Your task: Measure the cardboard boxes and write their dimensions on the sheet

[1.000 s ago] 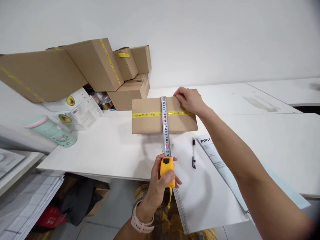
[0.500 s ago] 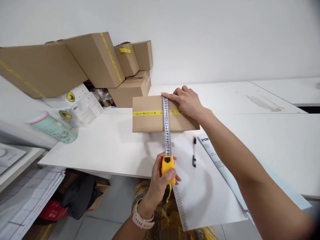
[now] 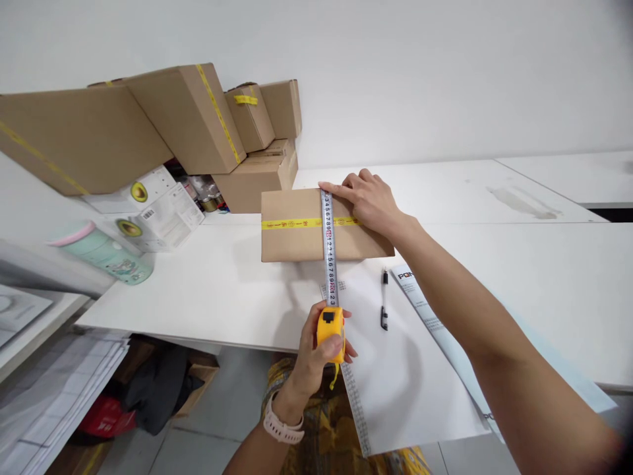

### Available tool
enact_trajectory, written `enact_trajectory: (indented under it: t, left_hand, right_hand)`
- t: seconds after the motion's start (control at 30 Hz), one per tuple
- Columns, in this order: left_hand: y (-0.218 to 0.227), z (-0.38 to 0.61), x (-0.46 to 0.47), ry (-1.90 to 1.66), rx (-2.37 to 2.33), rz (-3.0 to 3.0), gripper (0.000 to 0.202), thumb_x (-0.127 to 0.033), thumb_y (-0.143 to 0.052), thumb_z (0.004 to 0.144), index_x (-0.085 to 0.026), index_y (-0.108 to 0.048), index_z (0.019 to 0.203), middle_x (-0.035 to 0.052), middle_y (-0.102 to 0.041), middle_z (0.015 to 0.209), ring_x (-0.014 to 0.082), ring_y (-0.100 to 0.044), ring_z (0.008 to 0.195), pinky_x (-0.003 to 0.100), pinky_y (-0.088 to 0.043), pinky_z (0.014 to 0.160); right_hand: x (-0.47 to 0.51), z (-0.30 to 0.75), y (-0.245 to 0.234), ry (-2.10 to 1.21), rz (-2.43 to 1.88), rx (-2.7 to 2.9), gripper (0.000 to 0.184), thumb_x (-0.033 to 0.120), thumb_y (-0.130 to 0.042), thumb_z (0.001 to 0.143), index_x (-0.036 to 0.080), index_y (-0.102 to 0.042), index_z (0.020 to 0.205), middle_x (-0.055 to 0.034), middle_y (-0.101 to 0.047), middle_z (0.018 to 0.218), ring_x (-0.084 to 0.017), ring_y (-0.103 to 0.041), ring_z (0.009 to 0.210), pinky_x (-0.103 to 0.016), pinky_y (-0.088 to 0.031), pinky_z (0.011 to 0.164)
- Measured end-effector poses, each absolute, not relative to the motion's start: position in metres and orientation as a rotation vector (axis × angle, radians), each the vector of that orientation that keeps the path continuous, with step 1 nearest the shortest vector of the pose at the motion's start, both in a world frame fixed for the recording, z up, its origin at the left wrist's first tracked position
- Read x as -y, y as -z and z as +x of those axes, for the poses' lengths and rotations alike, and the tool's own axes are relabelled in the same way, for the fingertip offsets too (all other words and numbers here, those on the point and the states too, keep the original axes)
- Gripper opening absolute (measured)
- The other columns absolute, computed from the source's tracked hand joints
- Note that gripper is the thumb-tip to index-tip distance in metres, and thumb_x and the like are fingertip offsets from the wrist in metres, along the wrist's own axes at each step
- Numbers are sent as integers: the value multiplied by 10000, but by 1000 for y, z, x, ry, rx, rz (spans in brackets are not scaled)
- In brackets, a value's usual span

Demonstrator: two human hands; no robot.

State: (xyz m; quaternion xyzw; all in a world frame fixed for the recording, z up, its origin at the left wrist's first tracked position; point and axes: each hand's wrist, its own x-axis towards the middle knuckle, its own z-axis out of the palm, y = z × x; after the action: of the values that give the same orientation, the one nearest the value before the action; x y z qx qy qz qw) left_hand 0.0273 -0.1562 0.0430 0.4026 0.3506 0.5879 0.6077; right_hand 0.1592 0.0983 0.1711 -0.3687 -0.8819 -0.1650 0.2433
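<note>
A brown cardboard box point(image 3: 291, 242) with a yellow tape strip lies on the white table. My left hand point(image 3: 312, 356) grips a yellow tape measure point(image 3: 330, 333) just in front of the box. Its metal blade runs out across the top of the box to the far edge. There my right hand point(image 3: 370, 198) presses the blade's end down with a fingertip, the other fingers bent over the box's right part. Under the tape measure, a spiral notebook point(image 3: 395, 382) lies with blank pages up, and a black-and-clear pen point(image 3: 384, 300) rests on it.
Several cardboard boxes point(image 3: 182, 119) are stacked at the back left against the wall. A mint-green tumbler point(image 3: 106, 254) stands near white avocado-print boxes point(image 3: 163, 211). Light-blue printed sheets point(image 3: 435, 330) lie under my right forearm. Folded checked cloth point(image 3: 64, 389) is at lower left.
The tape measure's case has turned slightly in my left hand. My right hand and the box stay in place.
</note>
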Motion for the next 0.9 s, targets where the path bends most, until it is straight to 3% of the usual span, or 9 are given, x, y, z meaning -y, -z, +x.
enact_trajectory:
  t: [0.1, 0.17, 0.33, 0.5, 0.63, 0.7, 0.8, 0.9]
  left_hand:
    - [-46, 23, 160, -1468, -765, 948, 496, -505, -709, 844, -276, -531, 1246, 91, -599, 1237, 135, -696, 650, 246, -555, 546]
    - [-50, 18, 164, -1569, -773, 971, 533, -531, -711, 833, -270, -532, 1263, 100, -601, 1237, 138, -695, 653, 241, -556, 531]
    - [-49, 2, 169, -1730, -912, 1074, 533, -528, -701, 835, -271, -539, 1273, 94, -588, 1264, 141, -700, 680, 254, -573, 557]
    - [-34, 1, 182, -1670, -941, 1103, 573, -547, -686, 846, -274, -504, 1315, 113, -562, 1303, 151, -689, 707, 278, -578, 570]
    - [-30, 10, 200, -1552, -901, 1093, 618, -553, -724, 819, -289, -490, 1326, 113, -554, 1307, 141, -665, 718, 277, -571, 597]
    - [-30, 14, 209, -1471, -902, 1075, 630, -551, -741, 805, -294, -489, 1321, 112, -552, 1304, 144, -663, 735, 277, -565, 620]
    - [-30, 13, 221, -1321, -911, 1096, 669, -529, -769, 766, -289, -483, 1321, 106, -561, 1266, 149, -649, 740, 272, -537, 620]
    - [-27, 7, 230, -1107, -970, 1218, 713, -464, -776, 725, -256, -477, 1337, 85, -588, 1136, 170, -618, 760, 293, -519, 650]
  right_hand:
    - [-96, 158, -166, 452, -1103, 2317, 531, 385, -279, 1046, 244, -429, 1535, -129, -655, 1042, -292, -453, 964, -404, -337, 801]
    - [-92, 158, -162, 458, -1148, 2274, 591, 512, -289, 1030, 194, -469, 1495, -145, -657, 1069, -314, -461, 1010, -426, -337, 847]
    - [-73, 160, -154, 472, -1109, 2249, 709, 715, -282, 967, 191, -573, 1347, -144, -637, 1126, -323, -480, 1054, -445, -322, 913]
    - [-54, 164, -125, 488, -1022, 2247, 715, 755, -313, 940, 220, -555, 1348, -132, -625, 1199, -314, -490, 1073, -446, -327, 933]
    - [-47, 161, -94, 434, -998, 2352, 642, 674, -397, 962, 190, -565, 1349, -156, -626, 1255, -320, -511, 1095, -453, -359, 935]
    - [-45, 161, -89, 303, -1014, 2345, 567, 603, -392, 994, 194, -582, 1337, -158, -629, 1290, -323, -517, 1139, -465, -372, 964]
    - [-39, 166, -102, -121, -1054, 2106, 559, 562, -229, 1043, 245, -606, 1307, -121, -661, 1257, -293, -556, 1150, -457, -430, 957]
    - [-24, 182, -129, -592, -968, 1816, 665, 620, -105, 1033, 275, -609, 1295, -74, -697, 1050, -224, -632, 943, -378, -504, 796]
